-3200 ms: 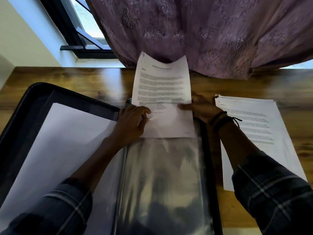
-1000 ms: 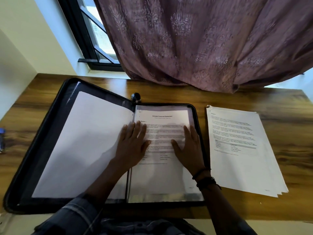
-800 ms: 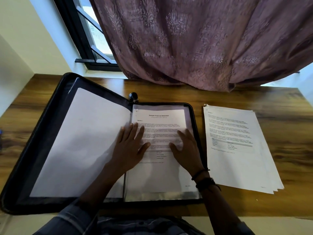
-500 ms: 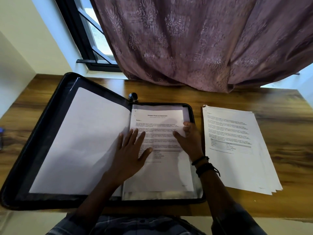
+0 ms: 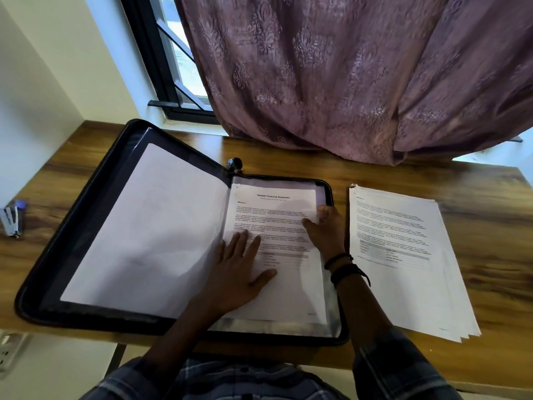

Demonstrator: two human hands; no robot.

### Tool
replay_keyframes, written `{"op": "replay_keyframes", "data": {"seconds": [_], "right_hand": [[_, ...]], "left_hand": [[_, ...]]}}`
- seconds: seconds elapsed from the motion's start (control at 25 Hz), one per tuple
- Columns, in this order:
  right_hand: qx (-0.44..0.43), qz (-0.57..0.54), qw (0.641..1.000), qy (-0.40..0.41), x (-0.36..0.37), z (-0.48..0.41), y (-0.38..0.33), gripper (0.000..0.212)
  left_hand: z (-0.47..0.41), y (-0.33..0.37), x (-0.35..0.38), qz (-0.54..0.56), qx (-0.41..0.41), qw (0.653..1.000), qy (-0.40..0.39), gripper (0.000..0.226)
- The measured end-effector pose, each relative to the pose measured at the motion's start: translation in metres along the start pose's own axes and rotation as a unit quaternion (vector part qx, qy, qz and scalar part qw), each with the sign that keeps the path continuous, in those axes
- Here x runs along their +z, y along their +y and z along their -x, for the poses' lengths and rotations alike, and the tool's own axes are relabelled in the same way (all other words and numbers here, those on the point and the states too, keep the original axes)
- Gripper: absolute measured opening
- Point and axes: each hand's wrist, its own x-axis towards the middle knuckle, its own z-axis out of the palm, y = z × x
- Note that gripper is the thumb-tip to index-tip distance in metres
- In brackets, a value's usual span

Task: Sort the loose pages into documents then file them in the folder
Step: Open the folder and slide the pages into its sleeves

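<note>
**Filing: 1 pg sleeved, stack outside the folder**

Black zip folder (image 5: 86,215) lies open flat on a wood-grain desk (image 5: 476,203). It's rectangular w/ rounded corners and has a round black zip pull (image 5: 235,163) at the top of the spine.

Contents, 2 sheets visible:
- L half: 1 blank white sheet (image 5: 144,232).
- R half: 1 printed page (image 5: 274,209), headed "Sample Financial Statement", inside a glossy clear sleeve (image 5: 274,327).

Hands, 2:
- Left hand (image 5: 236,272) is flat on the printed page near the spine, fingers straight and spread wide.
- Right hand (image 5: 326,229) is at the page's R edge, thumb on top, fingers curled round the edge and pinching it. Can't tell if it has paper, plastic or both. Dark wristbands (image 5: 343,267) on that wrist.

Loose pages (image 5: 403,255): 1 stack of white printed sheets on the desk just R of the folder, not touching it. Near corners are fanned; several sheets, exact count unclear.

Also 1 stapler (image 5: 11,220) at the far L desk edge, and a mauve patterned curtain (image 5: 331,76) hanging behind.
</note>
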Motion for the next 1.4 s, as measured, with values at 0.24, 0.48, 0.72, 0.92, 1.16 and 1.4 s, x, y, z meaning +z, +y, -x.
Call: {"op": "replay_keyframes", "data": {"seconds": [0.24,0.48,0.72,0.92,1.16,1.4], "right_hand": [[0.017,-0.066,0.998,0.003,-0.003,-0.001,0.009,0.017],[0.018,-0.257,0.966,0.039,-0.024,0.019,0.021,0.032],[0.170,-0.423,0.863,-0.218,-0.019,0.067,-0.021,0.054],[0.098,-0.425,0.814,-0.385,0.017,0.105,-0.069,0.061],[0.067,-0.333,0.853,-0.396,0.032,0.112,-0.086,0.040],[0.009,-0.292,0.902,-0.319,0.036,0.103,-0.063,0.020]], "left_hand": [[0.002,0.003,0.027,-0.072,0.032,0.996,-0.045,0.107],[0.009,-0.003,0.040,-0.013,0.112,0.990,0.087,0.052],[0.027,0.005,-0.018,0.374,0.036,0.919,0.122,0.052],[0.030,0.028,-0.135,0.453,-0.095,0.881,0.103,0.043],[0.041,-0.047,-0.187,0.125,-0.253,0.952,0.120,0.052],[0.062,-0.075,-0.181,-0.026,-0.298,0.940,0.165,0.040]]}}
